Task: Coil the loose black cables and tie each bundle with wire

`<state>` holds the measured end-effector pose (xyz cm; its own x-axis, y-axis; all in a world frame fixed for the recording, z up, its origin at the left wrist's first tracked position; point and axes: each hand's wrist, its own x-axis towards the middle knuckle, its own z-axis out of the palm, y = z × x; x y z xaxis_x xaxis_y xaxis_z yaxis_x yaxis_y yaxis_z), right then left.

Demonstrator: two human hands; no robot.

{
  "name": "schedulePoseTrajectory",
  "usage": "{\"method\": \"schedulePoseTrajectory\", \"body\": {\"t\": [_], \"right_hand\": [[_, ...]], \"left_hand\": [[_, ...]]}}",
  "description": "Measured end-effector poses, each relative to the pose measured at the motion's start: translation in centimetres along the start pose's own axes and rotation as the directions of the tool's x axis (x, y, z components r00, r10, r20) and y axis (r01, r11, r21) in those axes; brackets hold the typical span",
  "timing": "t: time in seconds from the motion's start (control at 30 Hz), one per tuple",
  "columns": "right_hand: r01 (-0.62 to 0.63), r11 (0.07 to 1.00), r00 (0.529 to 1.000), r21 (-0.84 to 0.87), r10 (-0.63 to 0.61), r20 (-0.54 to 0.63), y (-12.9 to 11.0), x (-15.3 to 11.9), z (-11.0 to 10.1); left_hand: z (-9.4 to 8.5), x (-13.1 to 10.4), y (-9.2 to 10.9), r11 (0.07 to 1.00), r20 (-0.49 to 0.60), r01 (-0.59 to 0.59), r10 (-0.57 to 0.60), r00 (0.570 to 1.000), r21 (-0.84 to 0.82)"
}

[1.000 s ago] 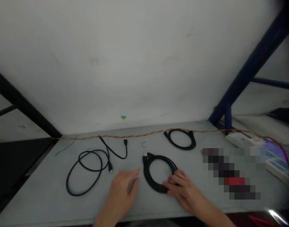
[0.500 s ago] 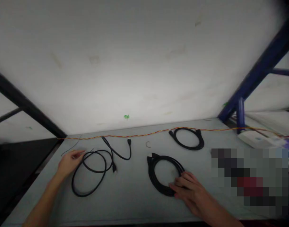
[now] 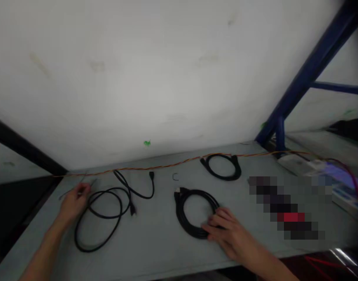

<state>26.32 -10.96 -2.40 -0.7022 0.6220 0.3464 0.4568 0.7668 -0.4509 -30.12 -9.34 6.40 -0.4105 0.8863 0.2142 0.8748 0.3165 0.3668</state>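
Observation:
My right hand grips the lower right side of a coiled black cable, which lies on the table with its plugs together at the upper left. At the left, the fingers of my left hand are pinched together. A thin dark twist tie sticks out past their tips. Another thin wire-like strip lies behind that hand, partly hidden by it. Beside my left hand, a loose black cable spreads in open loops, its two plug ends pointing to the right and apart.
A smaller coiled black cable lies at the back. A twisted red-yellow wire runs along the table's rear. A small bent tie lies mid-table. Blue frame posts and a white device stand right; a pixelated patch covers something nearby.
The view has turned slightly to the right. My left hand has shifted a little away from the loose cable's loops, the thin tie still at its fingertips. My right hand stays on the coil.

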Motion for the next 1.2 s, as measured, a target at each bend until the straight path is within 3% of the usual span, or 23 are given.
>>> {"method": "schedulePoseTrajectory", "body": {"t": [0.1, 0.17, 0.23, 0.33, 0.43, 0.5, 0.57, 0.63, 0.8, 1.0, 1.2], "right_hand": [[-0.002, 1.000, 1.000, 0.013, 0.002, 0.005, -0.1, 0.1, -0.1], [-0.004, 1.000, 1.000, 0.019, 0.004, 0.005, -0.1, 0.2, -0.2], [0.000, 1.000, 1.000, 0.022, -0.001, 0.012, 0.0, 0.2, -0.2], [0.004, 1.000, 1.000, 0.015, -0.004, 0.009, 0.0, 0.2, -0.2], [0.006, 1.000, 1.000, -0.003, -0.006, -0.012, -0.2, 0.3, -0.3], [0.011, 1.000, 1.000, -0.009, -0.012, -0.021, -0.3, 0.4, -0.4], [0.008, 1.000, 1.000, -0.008, -0.008, -0.016, -0.5, 0.5, -0.5], [0.003, 1.000, 1.000, -0.007, -0.003, -0.015, -0.5, 0.5, -0.6], [-0.012, 1.000, 1.000, -0.001, 0.012, -0.011, -0.6, 0.5, -0.6], [-0.032, 0.999, 0.999, 0.012, 0.032, -0.008, -0.7, 0.6, -0.9], [-0.026, 1.000, 0.999, -0.006, 0.026, -0.043, -0.6, 0.6, -1.0]], "left_hand": [[-2.2, -1.3, 2.0, 0.990, -0.114, -0.014, -0.001, 0.993, -0.137], [-3.4, -3.5, 5.2, 0.947, -0.258, -0.070, -0.014, 0.966, -0.314], [-3.7, -6.5, 9.4, 0.918, -0.302, -0.177, 0.067, 0.951, -0.354], [-1.5, -10.9, 15.8, 0.862, -0.237, -0.387, 0.322, 0.917, -0.329], [2.9, -13.0, 19.9, 0.814, -0.091, -0.508, 0.505, 0.859, -0.280], [5.8, -12.9, 21.4, 0.864, 0.103, -0.475, 0.495, 0.863, -0.169], [8.1, -12.3, 22.4, 0.919, 0.297, -0.393, 0.375, 0.878, 0.000], [9.6, -11.6, 23.3, 0.936, 0.374, -0.328, 0.260, 0.890, 0.129], [10.7, -10.3, 25.8, 0.943, 0.329, -0.246, 0.164, 0.930, 0.225], [12.6, -7.7, 29.1, 0.958, 0.273, -0.235, 0.185, 0.944, 0.165], [14.9, -3.8, 30.0, 0.985, 0.281, -0.142, 0.109, 0.954, 0.097]]}}
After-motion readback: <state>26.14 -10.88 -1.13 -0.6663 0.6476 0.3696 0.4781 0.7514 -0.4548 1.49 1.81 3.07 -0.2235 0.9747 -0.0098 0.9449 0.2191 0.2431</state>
